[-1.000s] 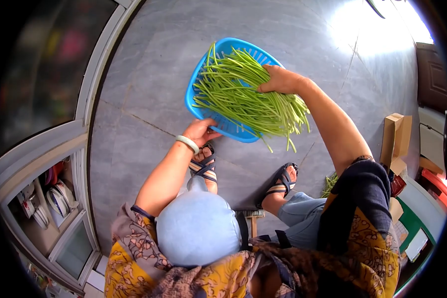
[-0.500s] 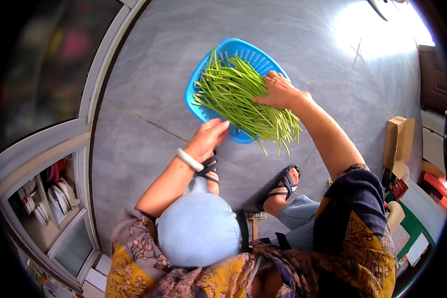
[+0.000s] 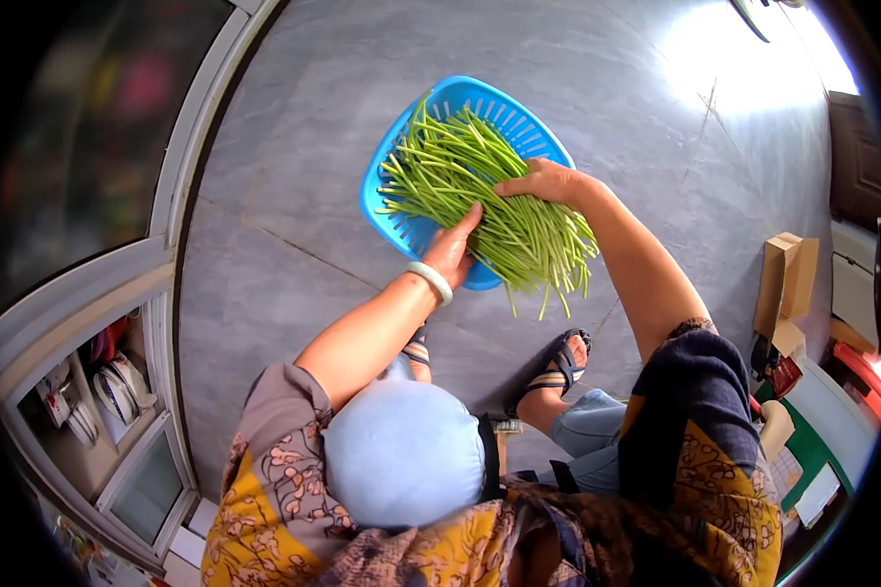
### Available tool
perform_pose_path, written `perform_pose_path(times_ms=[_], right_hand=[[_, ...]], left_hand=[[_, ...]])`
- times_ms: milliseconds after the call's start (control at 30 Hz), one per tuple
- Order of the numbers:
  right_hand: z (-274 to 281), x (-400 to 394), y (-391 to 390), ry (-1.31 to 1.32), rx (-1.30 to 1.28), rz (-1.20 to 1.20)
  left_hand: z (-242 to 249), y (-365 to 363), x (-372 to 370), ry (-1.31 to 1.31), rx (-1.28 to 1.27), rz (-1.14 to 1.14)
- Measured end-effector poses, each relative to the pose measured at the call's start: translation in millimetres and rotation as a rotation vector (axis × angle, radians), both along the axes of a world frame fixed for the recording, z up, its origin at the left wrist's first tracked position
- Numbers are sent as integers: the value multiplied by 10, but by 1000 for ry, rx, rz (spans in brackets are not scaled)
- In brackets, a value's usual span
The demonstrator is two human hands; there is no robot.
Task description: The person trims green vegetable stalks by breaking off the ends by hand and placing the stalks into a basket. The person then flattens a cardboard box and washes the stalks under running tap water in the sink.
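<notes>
A large bundle of long green stems [image 3: 480, 186] lies across a blue slotted basket [image 3: 385, 217] on the floor, the stem ends hanging over its near right side. My left hand [image 3: 450, 251], with a pale bangle at the wrist, grips the bundle's near side, thumb on top and fingers hidden beneath. On the far right side my right hand [image 3: 548, 182] is wrapped round the stems, its thumb pointing left across them and its other fingers mostly hidden.
Grey floor [image 3: 294, 147] surrounds the basket. My knee [image 3: 401, 455] and a sandalled foot [image 3: 565, 364] are on the near side. At left is a framed cabinet with dishes [image 3: 117, 391]; at right, an open cardboard box [image 3: 785, 284].
My left hand has moved up and right from beside the basket and taken hold of the stems. My right hand has shifted slightly and its fingers have gone down round the bundle.
</notes>
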State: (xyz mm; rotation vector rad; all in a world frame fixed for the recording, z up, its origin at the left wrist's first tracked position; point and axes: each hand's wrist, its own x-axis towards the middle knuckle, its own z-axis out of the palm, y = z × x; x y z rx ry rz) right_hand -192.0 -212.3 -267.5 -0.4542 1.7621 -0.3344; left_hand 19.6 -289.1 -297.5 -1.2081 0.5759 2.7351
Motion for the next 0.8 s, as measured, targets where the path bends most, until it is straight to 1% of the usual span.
perform_pose_path(times_ms=[67, 200, 233, 333, 367, 467, 533, 633, 733, 800], right_hand=[[-8, 50, -11, -228, 54, -148], [13, 231, 40, -503, 71, -379], [58, 251, 27, -462, 96, -366], [38, 330, 57, -553, 18, -470], [45, 344, 68, -570, 34, -509], [93, 433, 103, -628, -42, -642], [114, 481, 124, -586, -63, -640], [263, 518, 115, -527, -45, -610], [277, 526, 132, -419, 14, -506], [378, 577, 146, -438, 10, -523]], left_hand=[[-67, 23, -48, 102, 34, 32], [-106, 53, -91, 151, 6, 68], [-124, 60, -84, 165, 21, 52], [-137, 45, -100, 165, 129, 52], [-116, 48, -82, 157, 121, 26], [80, 24, -91, 160, 162, 52], [118, 27, -78, 164, 249, 35], [230, 55, -94, 147, 239, 62], [358, 117, -73, 122, 202, 101], [384, 145, -54, 130, 248, 110]])
